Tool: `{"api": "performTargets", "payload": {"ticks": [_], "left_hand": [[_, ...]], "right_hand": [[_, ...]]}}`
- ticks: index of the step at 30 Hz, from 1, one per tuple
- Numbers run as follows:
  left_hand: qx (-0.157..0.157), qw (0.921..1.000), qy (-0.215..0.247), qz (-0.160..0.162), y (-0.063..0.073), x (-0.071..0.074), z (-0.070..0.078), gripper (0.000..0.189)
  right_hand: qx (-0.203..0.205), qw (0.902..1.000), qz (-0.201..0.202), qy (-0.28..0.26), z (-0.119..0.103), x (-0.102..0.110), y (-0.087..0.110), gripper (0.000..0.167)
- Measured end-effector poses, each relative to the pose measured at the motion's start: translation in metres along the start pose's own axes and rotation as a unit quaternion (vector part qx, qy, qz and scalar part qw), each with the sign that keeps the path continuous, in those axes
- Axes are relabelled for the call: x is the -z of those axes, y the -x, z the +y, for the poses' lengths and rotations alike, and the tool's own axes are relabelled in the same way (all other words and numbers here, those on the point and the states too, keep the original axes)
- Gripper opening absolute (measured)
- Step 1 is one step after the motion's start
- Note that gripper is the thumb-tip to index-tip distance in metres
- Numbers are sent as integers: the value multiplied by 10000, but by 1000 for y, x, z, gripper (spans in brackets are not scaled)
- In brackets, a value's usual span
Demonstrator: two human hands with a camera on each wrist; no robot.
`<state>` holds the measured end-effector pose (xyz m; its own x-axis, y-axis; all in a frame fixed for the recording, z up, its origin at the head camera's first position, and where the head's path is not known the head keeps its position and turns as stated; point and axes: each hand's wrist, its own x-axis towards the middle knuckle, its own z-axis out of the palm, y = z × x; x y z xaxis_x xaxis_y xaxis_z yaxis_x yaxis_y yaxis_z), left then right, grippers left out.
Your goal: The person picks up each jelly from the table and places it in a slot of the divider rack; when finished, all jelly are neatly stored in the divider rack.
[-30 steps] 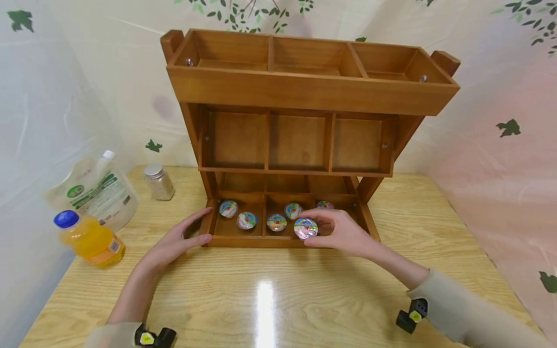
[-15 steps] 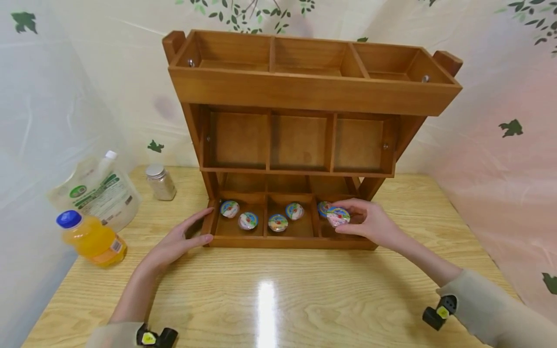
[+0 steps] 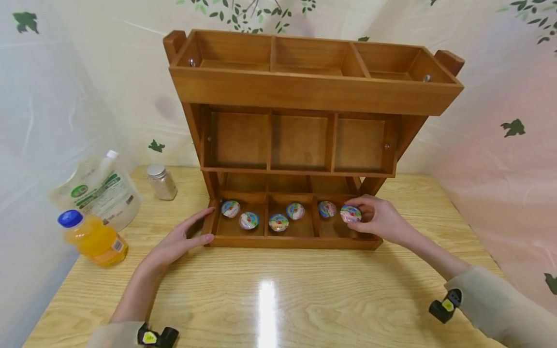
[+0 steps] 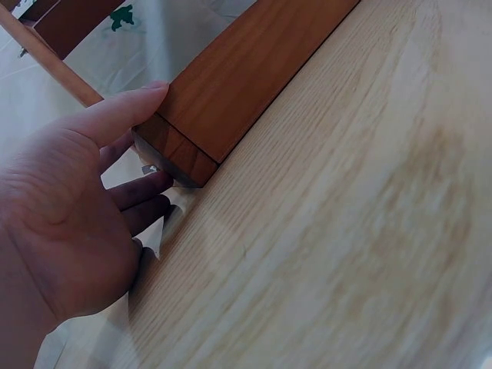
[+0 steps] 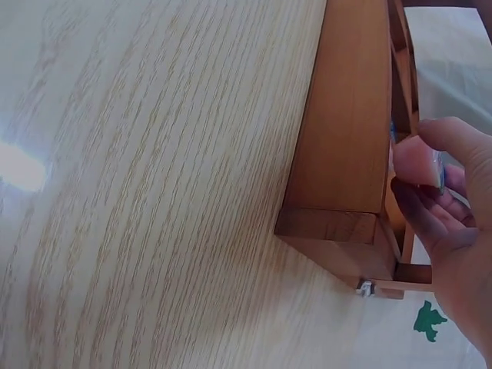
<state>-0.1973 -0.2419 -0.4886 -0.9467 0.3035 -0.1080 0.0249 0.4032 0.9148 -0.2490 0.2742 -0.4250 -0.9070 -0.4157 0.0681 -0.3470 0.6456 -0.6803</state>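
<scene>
My right hand [image 3: 383, 220] pinches a small jelly cup [image 3: 350, 213] between thumb and fingers, over the right compartment of the bottom tier. In the right wrist view, the cup [image 5: 417, 161] shows pink contents and a printed lid edge. Beside it in that compartment sits another cup [image 3: 327, 209]. My left hand [image 3: 176, 244] touches the left end of the wooden rack [image 3: 283, 242], thumb and index finger apart. In the left wrist view, its thumb [image 4: 127, 111] rests at the front board's corner. Two cups [image 3: 249, 220] lie in the left compartment, two more cups [image 3: 278, 222] in the middle one.
Above stand the rack's middle tier [image 3: 300, 142] and top tier [image 3: 313, 89], each with three compartments. At left are an orange drink bottle [image 3: 95, 241], a white spouted pouch [image 3: 106, 193] and a lidded jar [image 3: 162, 182]. Patterned sheeting [image 3: 487, 72] hangs behind the table [image 3: 304, 299].
My right hand has carried the jelly cup rightward, from the front of the middle compartment to the right one, and lowered it there. My left hand has stayed at the rack's left end.
</scene>
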Motion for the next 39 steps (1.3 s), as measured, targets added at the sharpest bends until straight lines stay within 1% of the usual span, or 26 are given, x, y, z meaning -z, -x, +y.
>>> {"api": "performTargets", "payload": {"ticks": [4,7,10,12,15,18,20,25,32,35,39], "left_hand": [[58,10000,-20,18,0,0,1,69],[84,10000,-26,30,0,0,1,69],[70,10000,14,43,0,0,1,69],[74,9999,56,51,0,0,1,69],[93,9999,70,73,0,0,1,70],[120,9999,69,87,0,0,1,70],[128,9999,70,84,0,-1,1,71],[122,9998,125,81,0,-1,0,71],[62,9998,149,78,0,-1,-1,72],[46,9998,169,67,0,-1,-1,72],[56,9997,213,55,-1,-1,-1,71]], "right_hand": [[204,9985,-3,505,6,-1,-1,48],[319,9972,-48,677,9,-2,-1,48],[442,9937,-107,1023,9,-4,-1,47],[533,9887,-135,1398,9,-5,-1,48],[738,9767,-221,2001,10,-6,-2,48],[916,9678,-320,2323,11,-8,-3,47],[1001,9643,-394,2418,12,-9,-4,45],[1023,9625,-499,2461,11,-9,-6,42],[1151,9590,-643,2508,8,-7,-8,38],[1161,9568,-708,2571,7,-6,-8,41],[1145,9577,-715,2542,8,-6,-8,46]]}}
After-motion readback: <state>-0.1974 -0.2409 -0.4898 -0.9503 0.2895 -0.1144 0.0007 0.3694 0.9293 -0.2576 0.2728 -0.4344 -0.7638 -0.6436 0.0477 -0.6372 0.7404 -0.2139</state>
